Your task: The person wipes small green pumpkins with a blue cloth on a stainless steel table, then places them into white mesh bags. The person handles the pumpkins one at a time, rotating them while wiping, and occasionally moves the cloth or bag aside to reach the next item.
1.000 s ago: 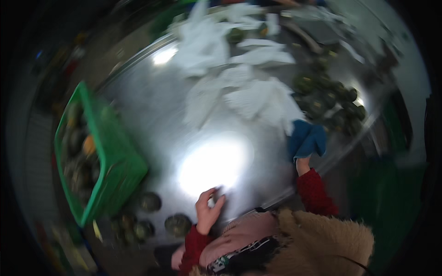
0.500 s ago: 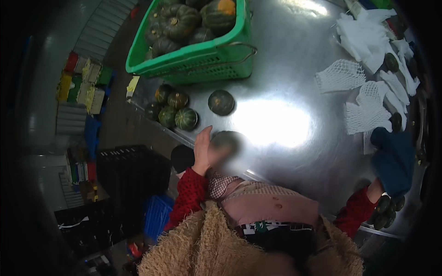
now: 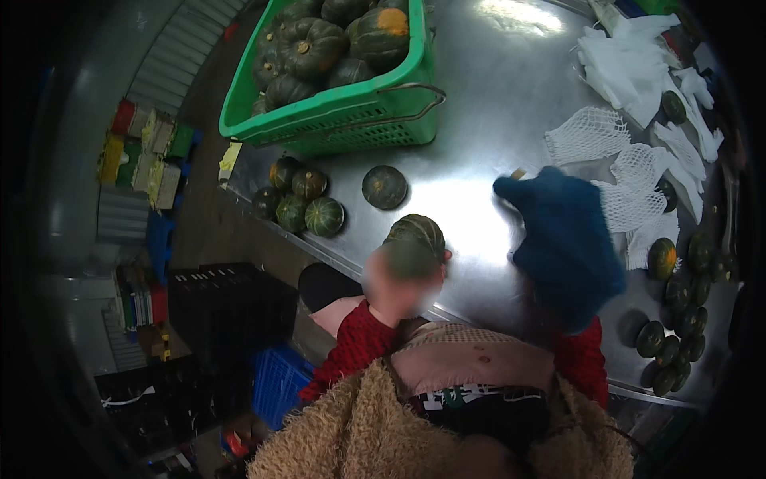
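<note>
My left hand (image 3: 392,294) grips a dark green pumpkin (image 3: 417,233) near the table's front edge; a blurred patch covers part of the hand and the pumpkin. To its right, a blue cloth (image 3: 565,243) is spread over my right hand, whose red sleeve (image 3: 581,359) shows below; the fingers are hidden beneath the fabric. A single round pumpkin (image 3: 384,188) lies on the metal just beyond my left hand. Several small pumpkins (image 3: 308,183) sit grouped at the left edge, some with orange patches.
A green crate (image 3: 359,120) full of larger pumpkins stands at the far left of the metal table (image 3: 487,104). White foam net sleeves (image 3: 590,134) lie on the right, with several small pumpkins (image 3: 677,291) nearer me. Black crates (image 3: 223,307) and a blue basket (image 3: 279,383) are on the floor.
The blue cloth has come left with my right hand, from the table's right side toward the middle. My left hand and its pumpkin have shifted slightly right.
</note>
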`<move>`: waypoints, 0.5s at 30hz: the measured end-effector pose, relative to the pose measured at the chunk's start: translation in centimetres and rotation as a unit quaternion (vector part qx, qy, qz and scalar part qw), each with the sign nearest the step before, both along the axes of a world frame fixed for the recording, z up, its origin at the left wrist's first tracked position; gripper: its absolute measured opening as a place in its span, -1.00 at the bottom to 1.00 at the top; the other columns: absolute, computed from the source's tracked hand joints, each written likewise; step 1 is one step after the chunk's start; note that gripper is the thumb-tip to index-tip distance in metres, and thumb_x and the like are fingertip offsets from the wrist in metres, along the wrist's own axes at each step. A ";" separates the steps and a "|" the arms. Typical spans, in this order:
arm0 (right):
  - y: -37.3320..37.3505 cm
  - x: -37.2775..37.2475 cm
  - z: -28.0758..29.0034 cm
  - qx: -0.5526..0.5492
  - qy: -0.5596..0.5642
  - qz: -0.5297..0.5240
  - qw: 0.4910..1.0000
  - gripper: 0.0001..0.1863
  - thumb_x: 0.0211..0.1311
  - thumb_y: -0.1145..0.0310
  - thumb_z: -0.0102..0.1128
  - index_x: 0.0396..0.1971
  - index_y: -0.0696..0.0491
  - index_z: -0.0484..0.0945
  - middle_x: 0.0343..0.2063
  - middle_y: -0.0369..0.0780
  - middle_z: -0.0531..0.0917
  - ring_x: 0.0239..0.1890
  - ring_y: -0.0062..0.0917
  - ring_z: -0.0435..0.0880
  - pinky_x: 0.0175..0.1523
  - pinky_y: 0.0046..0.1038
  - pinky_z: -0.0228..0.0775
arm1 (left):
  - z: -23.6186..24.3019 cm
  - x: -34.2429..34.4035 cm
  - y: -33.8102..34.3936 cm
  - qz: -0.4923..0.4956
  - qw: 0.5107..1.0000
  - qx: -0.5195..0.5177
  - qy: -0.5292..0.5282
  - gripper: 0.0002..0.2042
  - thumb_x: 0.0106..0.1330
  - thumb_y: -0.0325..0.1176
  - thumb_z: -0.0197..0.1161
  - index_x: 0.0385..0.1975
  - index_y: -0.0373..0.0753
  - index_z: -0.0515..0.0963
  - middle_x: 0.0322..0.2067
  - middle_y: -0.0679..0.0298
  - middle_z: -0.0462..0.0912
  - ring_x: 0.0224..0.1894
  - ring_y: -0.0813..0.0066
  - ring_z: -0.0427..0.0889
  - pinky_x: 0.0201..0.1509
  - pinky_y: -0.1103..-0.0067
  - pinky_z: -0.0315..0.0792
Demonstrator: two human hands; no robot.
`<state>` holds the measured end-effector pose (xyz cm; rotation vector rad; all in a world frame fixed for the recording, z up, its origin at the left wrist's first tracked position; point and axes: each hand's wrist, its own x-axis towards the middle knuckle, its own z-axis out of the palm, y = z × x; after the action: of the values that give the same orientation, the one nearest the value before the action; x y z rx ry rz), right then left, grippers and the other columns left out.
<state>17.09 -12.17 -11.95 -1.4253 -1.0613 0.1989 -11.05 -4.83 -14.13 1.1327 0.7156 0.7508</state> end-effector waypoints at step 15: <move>8.5 -8.5 -2.8 -0.057 0.596 0.465 0.652 -0.57 0.23 0.17 0.07 -0.04 0.19 0.48 0.04 -0.16 0.52 0.01 -0.40 0.53 0.10 -0.40 0.39 | 7.0 4.1 1.0 0.071 0.938 0.324 0.096 -0.34 -0.04 -0.09 0.47 0.00 -0.35 0.40 0.01 0.09 0.46 -0.05 0.24 0.53 0.02 0.51 0.45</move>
<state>8.59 -3.63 -14.71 -0.4015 -0.4920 1.7200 -6.97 -3.82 -7.16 1.7859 0.7384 1.0506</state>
